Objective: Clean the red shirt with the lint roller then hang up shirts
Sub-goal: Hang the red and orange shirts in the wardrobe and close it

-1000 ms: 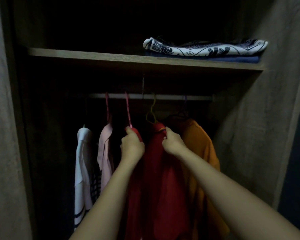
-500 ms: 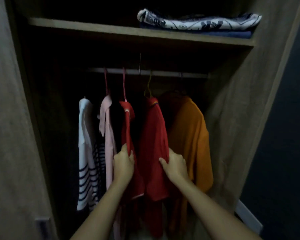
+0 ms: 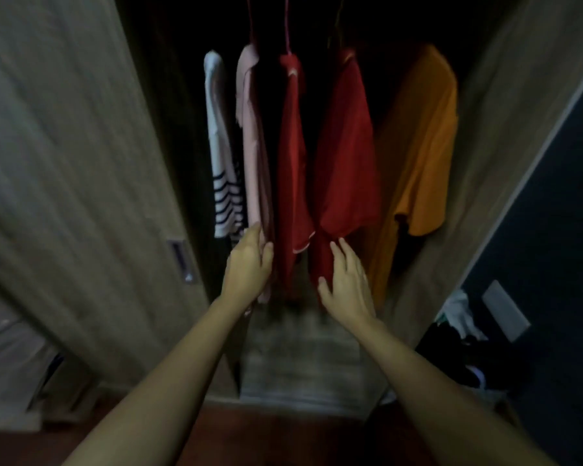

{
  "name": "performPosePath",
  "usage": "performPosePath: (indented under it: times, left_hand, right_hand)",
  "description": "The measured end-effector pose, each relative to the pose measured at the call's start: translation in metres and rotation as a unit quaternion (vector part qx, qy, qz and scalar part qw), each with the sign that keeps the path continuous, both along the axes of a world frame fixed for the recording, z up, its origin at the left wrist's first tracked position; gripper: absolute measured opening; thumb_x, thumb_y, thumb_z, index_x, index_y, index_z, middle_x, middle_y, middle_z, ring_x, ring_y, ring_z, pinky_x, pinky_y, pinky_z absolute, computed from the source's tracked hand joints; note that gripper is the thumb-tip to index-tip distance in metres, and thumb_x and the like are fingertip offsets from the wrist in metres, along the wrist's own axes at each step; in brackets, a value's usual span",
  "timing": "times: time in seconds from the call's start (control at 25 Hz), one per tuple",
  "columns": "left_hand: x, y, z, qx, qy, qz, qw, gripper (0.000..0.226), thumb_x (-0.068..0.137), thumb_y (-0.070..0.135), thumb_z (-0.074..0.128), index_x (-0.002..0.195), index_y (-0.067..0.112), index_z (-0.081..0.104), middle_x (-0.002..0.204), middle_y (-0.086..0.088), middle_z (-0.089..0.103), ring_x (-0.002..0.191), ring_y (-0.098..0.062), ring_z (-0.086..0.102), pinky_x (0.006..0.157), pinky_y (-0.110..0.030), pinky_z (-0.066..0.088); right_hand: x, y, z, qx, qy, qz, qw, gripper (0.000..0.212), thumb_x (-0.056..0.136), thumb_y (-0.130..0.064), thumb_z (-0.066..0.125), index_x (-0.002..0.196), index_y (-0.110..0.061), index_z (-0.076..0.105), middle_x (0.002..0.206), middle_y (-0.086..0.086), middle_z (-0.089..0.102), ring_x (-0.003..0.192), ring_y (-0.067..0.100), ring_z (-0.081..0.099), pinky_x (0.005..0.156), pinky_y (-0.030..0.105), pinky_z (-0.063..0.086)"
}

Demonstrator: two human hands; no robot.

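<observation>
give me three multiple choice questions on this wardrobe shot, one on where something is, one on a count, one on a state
1. Where does the orange shirt hang?
A. far left
B. between the red shirts
C. far right

2. How many red shirts hang there?
A. one
B. two
C. four

3. How is the right hand?
A. open, fingers spread at a red shirt's hem
B. closed round a lint roller
C. out of view

Answers:
1. C, it hangs past the red shirts, next to the wardrobe's right wall.
2. B, two hang side by side in the middle.
3. A, the fingers are spread and hold nothing.
</observation>
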State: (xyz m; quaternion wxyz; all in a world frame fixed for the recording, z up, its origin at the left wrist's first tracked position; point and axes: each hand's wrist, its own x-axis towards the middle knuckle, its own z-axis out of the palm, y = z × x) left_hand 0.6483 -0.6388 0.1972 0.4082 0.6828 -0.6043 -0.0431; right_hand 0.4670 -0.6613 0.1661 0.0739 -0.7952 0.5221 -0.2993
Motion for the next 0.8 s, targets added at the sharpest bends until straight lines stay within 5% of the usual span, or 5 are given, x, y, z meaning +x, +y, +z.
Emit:
performPosePath:
  times: [0.2, 0.48, 0.64, 0.8]
  left_hand:
    - [0.063, 0.052, -0.02, 0.015, -0.149, -0.034, 0.988, 0.05, 0.096, 0.019, 0.043, 0.143, 0.004, 0.033, 0.151, -0.014, 0.031, 0.143, -0.029, 0.021, 0.115, -0.041, 0.024]
    - [0.192, 0.057, 0.006, 0.032, -0.329, -0.049, 0.942, 0.057, 0.094, 0.032, 0.024, 0.143, 0.005, 0.031, 0.151, -0.016, 0.029, 0.141, -0.029, 0.02, 0.112, -0.043, 0.023]
    - [0.246, 0.028, 0.019, 0.013, -0.49, -0.097, 0.866, 0.054, 0.093, 0.027, 0.032, 0.143, 0.009, 0.032, 0.151, -0.011, 0.03, 0.138, -0.022, 0.015, 0.109, -0.041, 0.017]
    - [0.282, -0.001, 0.028, -0.05, -0.56, -0.129, 0.817, 0.057, 0.09, 0.018, 0.049, 0.144, 0.012, 0.031, 0.15, -0.002, 0.019, 0.138, -0.019, 0.015, 0.109, -0.039, 0.02]
  right_hand:
    - [0.061, 0.051, -0.045, 0.051, 0.097, 0.145, 0.983, 0.067, 0.087, -0.021, 0.055, 0.144, -0.005, 0.027, 0.152, 0.014, 0.029, 0.141, 0.028, 0.025, 0.117, 0.038, 0.019]
    - [0.199, 0.048, -0.051, 0.046, 0.268, 0.268, 0.924, 0.069, 0.091, -0.028, 0.051, 0.146, -0.003, 0.018, 0.155, 0.015, 0.022, 0.145, 0.025, 0.015, 0.118, 0.036, 0.007]
    - [0.279, 0.035, -0.044, 0.028, 0.375, 0.238, 0.895, 0.051, 0.076, -0.032, 0.059, 0.121, -0.01, 0.061, 0.124, 0.008, 0.062, 0.123, 0.019, 0.053, 0.109, 0.031, 0.033]
    - [0.312, 0.01, -0.044, -0.028, 0.453, 0.166, 0.875, 0.049, 0.098, -0.019, 0.025, 0.143, 0.001, 0.022, 0.149, 0.019, 0.028, 0.142, 0.032, 0.018, 0.12, 0.039, 0.005]
